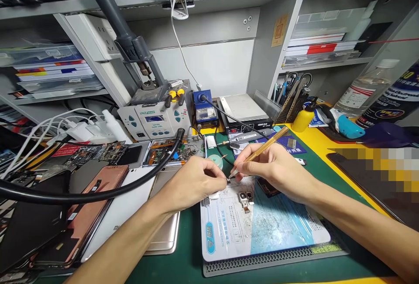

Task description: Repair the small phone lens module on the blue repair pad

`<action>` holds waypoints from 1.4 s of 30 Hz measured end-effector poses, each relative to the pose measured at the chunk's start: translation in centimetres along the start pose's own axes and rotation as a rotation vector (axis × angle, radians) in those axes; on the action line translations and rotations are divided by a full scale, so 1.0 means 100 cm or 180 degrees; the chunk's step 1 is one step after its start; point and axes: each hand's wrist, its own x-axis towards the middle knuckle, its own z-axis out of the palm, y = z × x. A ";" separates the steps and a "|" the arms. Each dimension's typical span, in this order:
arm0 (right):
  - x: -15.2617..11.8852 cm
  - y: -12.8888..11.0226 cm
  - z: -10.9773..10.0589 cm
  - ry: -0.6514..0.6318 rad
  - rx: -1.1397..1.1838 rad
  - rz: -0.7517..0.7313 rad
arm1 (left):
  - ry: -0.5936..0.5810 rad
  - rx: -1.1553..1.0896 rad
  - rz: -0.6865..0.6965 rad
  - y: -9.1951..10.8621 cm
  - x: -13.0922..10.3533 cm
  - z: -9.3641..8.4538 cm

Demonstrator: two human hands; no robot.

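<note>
My right hand (266, 166) grips a thin gold pen-like tool (269, 145), its tip pointing down and left. Close to that tip, the fingertips of my left hand (196, 181) are pinched on a tiny part too small to name. Both hands are over the upper part of a white and blue printed mat (229, 231). On the mat lies a small camera module (244, 196) with a flex strip. A dark part (266, 187) sits partly under my right hand. Another small metallic part (206, 202) rests near the mat's left edge.
Phone shells (108, 179) and circuit boards cover the left side, crossed by a black hose (98, 197). Behind are a tray of parts (196, 144), a soldering station (157, 120) and a flat heating unit (245, 108). A yellow bottle (303, 118) stands at the right.
</note>
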 end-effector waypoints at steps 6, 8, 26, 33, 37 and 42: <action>0.001 0.001 -0.002 0.0061 0.0153 0.0052 | 0.0001 -0.0007 0.0016 0.000 -0.001 -0.001; 0.001 0.001 -0.003 0.0088 0.0239 -0.0006 | 0.0016 -0.0020 0.0051 0.001 -0.001 -0.001; 0.002 0.001 -0.004 0.0012 0.0602 -0.0157 | 0.0306 -0.0311 0.0528 0.004 -0.002 0.002; 0.002 -0.001 -0.007 0.0017 0.0987 -0.0139 | 0.0366 -0.0579 0.0506 0.005 -0.002 -0.002; 0.002 -0.001 -0.008 0.0042 0.1026 -0.0093 | 0.0404 -0.0711 0.0450 0.007 -0.003 0.000; 0.004 0.000 -0.009 0.0063 0.1080 -0.0135 | 0.0462 -0.0847 0.0372 0.004 0.000 0.001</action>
